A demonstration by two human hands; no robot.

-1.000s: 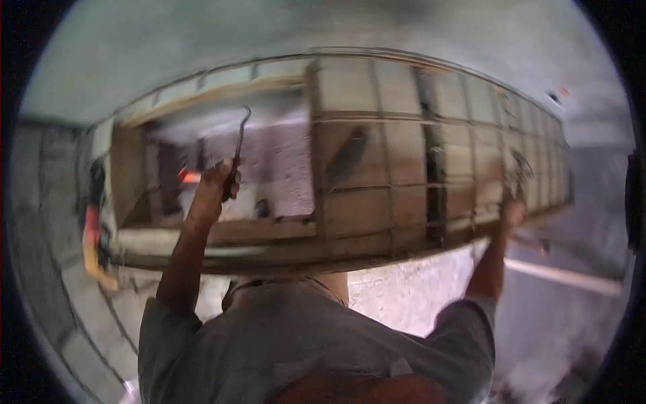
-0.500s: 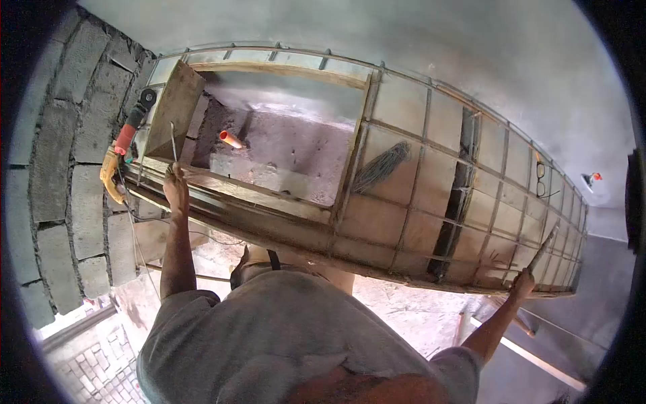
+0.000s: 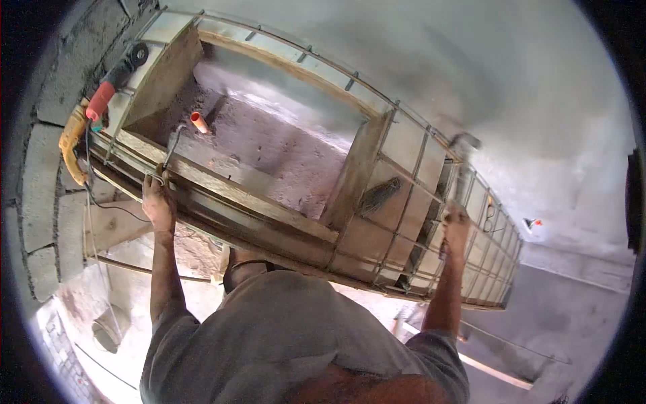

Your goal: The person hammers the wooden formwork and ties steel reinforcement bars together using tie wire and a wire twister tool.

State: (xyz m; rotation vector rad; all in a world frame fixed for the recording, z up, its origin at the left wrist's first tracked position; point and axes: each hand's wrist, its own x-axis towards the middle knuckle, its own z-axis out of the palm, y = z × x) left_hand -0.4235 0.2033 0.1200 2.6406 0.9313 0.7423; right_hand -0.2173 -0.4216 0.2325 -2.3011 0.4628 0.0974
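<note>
My left hand [image 3: 159,205] is closed around a thin metal rod with a bent tip [image 3: 175,147], at the front edge of the wooden formwork [image 3: 262,202]. The rod points up over the boxed opening. My right hand [image 3: 456,229] grips a hammer [image 3: 461,176] by its handle, raised above the rebar grid [image 3: 404,239] right of the opening. The hammer's head is smeared by motion. Between the hands, a bundle of tie wire [image 3: 379,196] lies on the grid.
An angle grinder [image 3: 102,101] with a cord lies at the left end, beside a block wall [image 3: 44,161]. An orange pipe [image 3: 199,122] stands up inside the opening. Eyeglasses [image 3: 490,219] rest on the far right of the grid. A plastered wall runs behind.
My right hand has swung the hammer inward from the far right and up. The rod in my left hand is turned, its bent tip now showing. The view has shifted and tilted.
</note>
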